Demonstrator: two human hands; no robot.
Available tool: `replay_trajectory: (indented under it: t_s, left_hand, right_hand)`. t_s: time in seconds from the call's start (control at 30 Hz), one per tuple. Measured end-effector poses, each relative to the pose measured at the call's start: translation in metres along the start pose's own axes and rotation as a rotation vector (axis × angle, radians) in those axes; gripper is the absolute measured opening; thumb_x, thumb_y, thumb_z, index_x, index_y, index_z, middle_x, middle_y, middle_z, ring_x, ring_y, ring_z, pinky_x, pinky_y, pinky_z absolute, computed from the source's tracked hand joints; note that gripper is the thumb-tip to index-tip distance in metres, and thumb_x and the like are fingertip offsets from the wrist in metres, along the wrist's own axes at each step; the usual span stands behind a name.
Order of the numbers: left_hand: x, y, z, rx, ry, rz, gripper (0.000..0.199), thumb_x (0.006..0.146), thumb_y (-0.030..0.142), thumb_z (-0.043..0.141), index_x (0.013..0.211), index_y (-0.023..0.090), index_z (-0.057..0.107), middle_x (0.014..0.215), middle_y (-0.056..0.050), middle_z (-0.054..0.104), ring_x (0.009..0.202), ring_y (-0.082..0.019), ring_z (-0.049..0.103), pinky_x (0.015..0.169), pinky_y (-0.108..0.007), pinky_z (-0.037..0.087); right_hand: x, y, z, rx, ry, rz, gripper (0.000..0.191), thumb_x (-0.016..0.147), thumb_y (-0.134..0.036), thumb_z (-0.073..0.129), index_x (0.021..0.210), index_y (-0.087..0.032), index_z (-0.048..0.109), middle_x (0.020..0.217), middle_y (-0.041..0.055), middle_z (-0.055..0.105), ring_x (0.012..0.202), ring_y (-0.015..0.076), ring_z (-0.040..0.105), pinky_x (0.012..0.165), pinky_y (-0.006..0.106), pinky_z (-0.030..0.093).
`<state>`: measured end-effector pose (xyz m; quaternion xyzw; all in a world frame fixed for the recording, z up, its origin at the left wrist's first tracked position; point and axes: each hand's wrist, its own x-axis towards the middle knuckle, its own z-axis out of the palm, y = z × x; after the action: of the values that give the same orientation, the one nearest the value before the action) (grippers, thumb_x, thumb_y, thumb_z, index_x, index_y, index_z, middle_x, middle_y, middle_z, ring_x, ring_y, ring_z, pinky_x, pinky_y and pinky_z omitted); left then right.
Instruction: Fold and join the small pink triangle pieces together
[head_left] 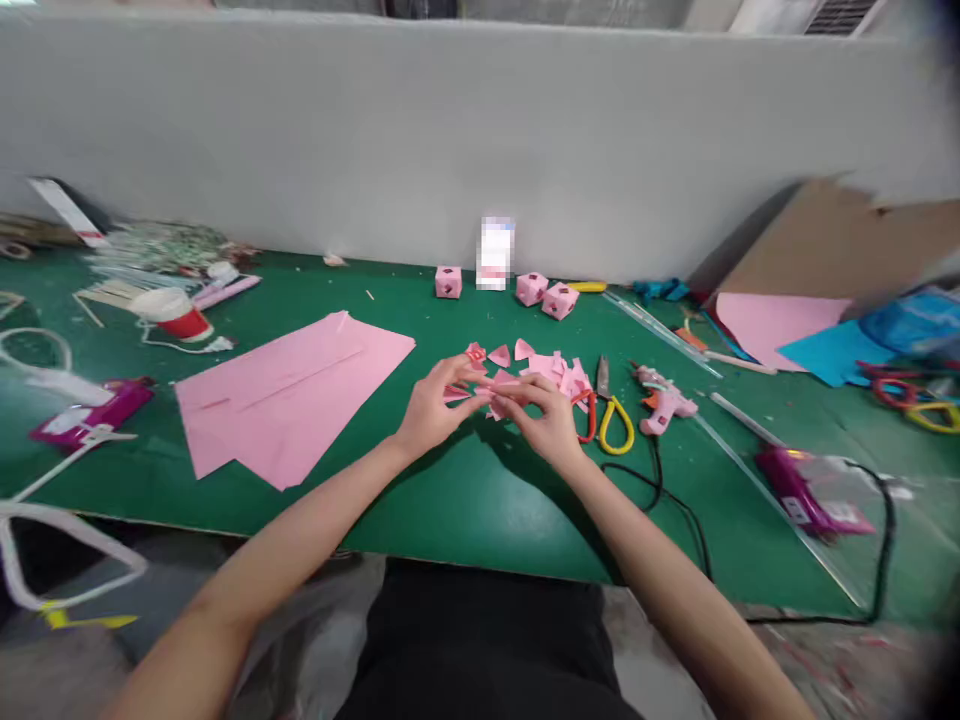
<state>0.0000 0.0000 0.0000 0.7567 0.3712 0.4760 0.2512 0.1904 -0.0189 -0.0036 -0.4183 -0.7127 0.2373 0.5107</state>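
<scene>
A small pink paper piece (504, 379) is pinched between my two hands, just above the green table. My left hand (437, 403) has thumb and fingers closed on its left side. From the right, my right hand (546, 418) grips the same piece with its fingertips. Just beyond my fingers lie a few loose pink cut-outs (523, 349), and a heap of pink paper scraps (571, 377) sits by my right hand. Scissors (616, 425) with one red and one yellow handle loop lie right of that hand. The exact shape of the held paper is partly hidden by my fingers.
Large pink paper sheets (300, 395) lie at left. Pink paper cubes (448, 282) and an upright phone (495, 255) stand near the wall. A pink glue gun (666, 400) with a black cord, clear plastic strips (664, 333) and a purple box (810, 495) are at right.
</scene>
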Motion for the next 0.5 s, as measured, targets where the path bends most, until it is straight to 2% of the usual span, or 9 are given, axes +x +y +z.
replay_trajectory:
  t_s: [0.3,0.5]
  left_hand:
    - [0.0025,0.0019,-0.0004,0.007,0.032,-0.027,0.048,0.077,0.027,0.073,0.119,0.021,0.050,0.092,-0.004,0.074,0.092,-0.018,0.070,0.093,-0.035,0.050]
    - [0.0043,-0.0016,-0.0015,-0.046,0.025,-0.072,0.059,0.074,0.025,0.076,0.126,0.021,0.049,0.074,0.001,0.072,0.083,-0.017,0.069,0.087,-0.032,0.052]
  right_hand:
    - [0.0002,0.0002,-0.0002,0.019,-0.016,0.017,0.015,0.084,-0.028,0.065,0.096,-0.026,0.075,0.088,0.0038,0.062,0.074,0.0155,0.061,0.067,0.031,0.054]
    - [0.0000,-0.0001,0.0008,0.017,-0.043,0.065,0.017,0.083,-0.030,0.065,0.095,-0.023,0.075,0.088,0.0046,0.063,0.070,0.0148,0.060,0.064,0.030,0.052]
